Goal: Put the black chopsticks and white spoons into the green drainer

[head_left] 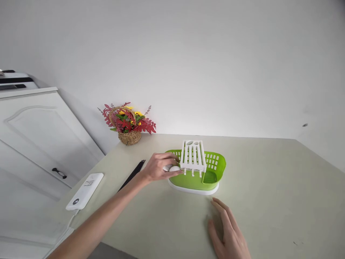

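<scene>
My left hand (159,166) is closed at the left end of a green plastic rack basket (192,184) with a white base. Between its thumb and fingers show the rounded white ends of what look like two spoons (174,168); their handles are hidden. A white slatted rack (193,156) with hooks along its front edge lies across the basket's middle, close beside my left fingertips. Lower right, my right hand (228,230) rests on the table in front of the basket, its fingers apart and nothing in it.
Black chopsticks (132,175) lie on the table (269,194) left of the basket. Nearer the left edge is a white power bank (84,191) with a cable. A wicker basket of flowers (129,138) stands against the wall. White cabinets (40,144) border the left side.
</scene>
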`<action>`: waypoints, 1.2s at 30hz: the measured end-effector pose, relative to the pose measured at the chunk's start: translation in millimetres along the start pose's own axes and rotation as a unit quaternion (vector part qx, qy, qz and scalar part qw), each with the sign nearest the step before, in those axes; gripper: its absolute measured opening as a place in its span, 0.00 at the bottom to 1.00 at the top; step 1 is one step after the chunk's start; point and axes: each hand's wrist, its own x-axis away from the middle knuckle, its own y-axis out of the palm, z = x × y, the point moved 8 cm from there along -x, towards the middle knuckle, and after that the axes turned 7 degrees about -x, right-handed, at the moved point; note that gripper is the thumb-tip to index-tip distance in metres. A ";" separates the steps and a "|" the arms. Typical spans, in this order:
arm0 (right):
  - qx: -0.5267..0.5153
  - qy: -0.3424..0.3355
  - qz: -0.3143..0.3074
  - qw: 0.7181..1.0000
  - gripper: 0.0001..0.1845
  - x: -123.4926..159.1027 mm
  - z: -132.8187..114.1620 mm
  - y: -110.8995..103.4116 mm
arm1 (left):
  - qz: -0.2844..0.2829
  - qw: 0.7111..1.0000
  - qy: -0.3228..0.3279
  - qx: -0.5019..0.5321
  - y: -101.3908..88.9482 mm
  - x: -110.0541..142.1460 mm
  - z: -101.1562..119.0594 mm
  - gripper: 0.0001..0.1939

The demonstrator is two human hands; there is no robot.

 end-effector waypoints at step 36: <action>0.025 0.012 -0.002 1.000 0.20 -0.6 2.7 -0.3 | 0.197 0.955 -0.221 0.019 -21.3 -0.1 -65.8 0.22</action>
